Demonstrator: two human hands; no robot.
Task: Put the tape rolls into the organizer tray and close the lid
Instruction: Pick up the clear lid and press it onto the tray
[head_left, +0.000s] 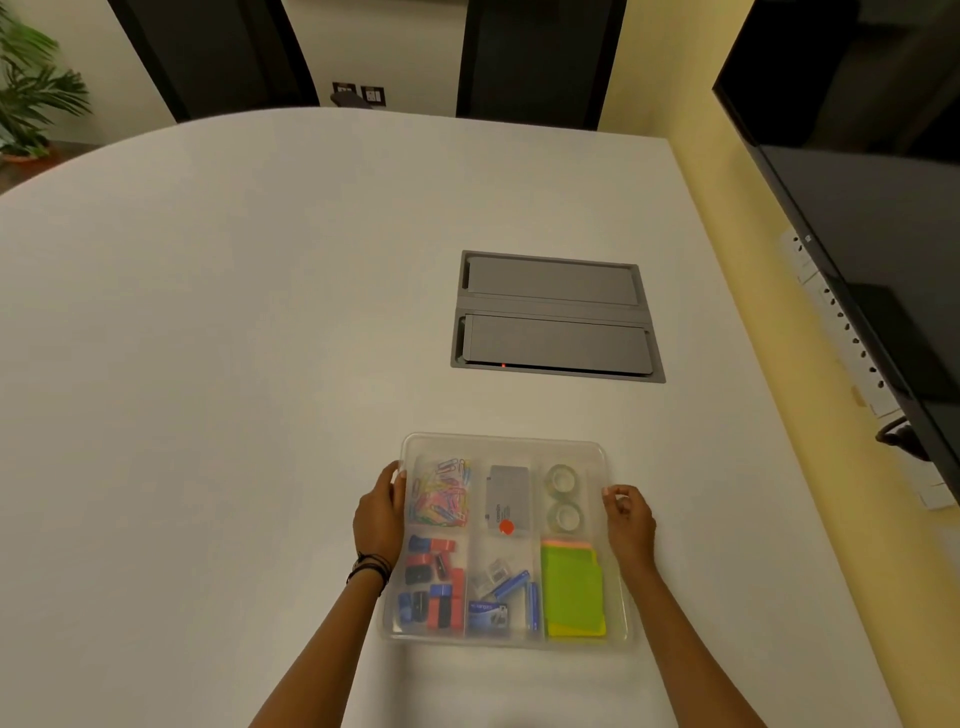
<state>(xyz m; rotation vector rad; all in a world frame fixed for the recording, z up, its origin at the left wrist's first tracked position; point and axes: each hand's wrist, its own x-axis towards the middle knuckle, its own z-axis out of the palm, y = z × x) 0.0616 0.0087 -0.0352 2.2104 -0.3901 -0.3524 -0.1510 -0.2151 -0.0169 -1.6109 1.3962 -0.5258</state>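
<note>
Across the whole view I've got the big white desk (260, 338), rounded at its far left corner, and sunk into it toward the right edge sits a grey cable hatch (556, 317) with two closed flaps. Near the front edge of the desk, just this side of that hatch, lies the clear organizer tray (501, 444), and I read a translucent lid (597, 457) lying flat over it, compartments showing hazily through.

Now the hands. My left hand (382, 514) is pressed against the tray's left wall, fingers curled round the rim at the far-left compartment, dark bands on that wrist. My right hand (628, 519) is at the right wall, fingertips (610, 491) touching the lid's edge, fingers bent loosely; neither hand pinches anything loose, both just bear on the tray's sides.

Contents next. Front-right compartment: a stack of green and yellow sticky notes (574, 592). Front-left: red, blue and black binder clips (434, 587). Front-middle: a blue stapler and bits (501, 597), blurred. Far-left: a heap of coloured paper clips (441, 493). Far-middle: a grey box (508, 496) with a red dot.

And the tape rolls (562, 499), two clear ones, lie flat in the far-right compartment, one beyond the other, just beside each other.
</note>
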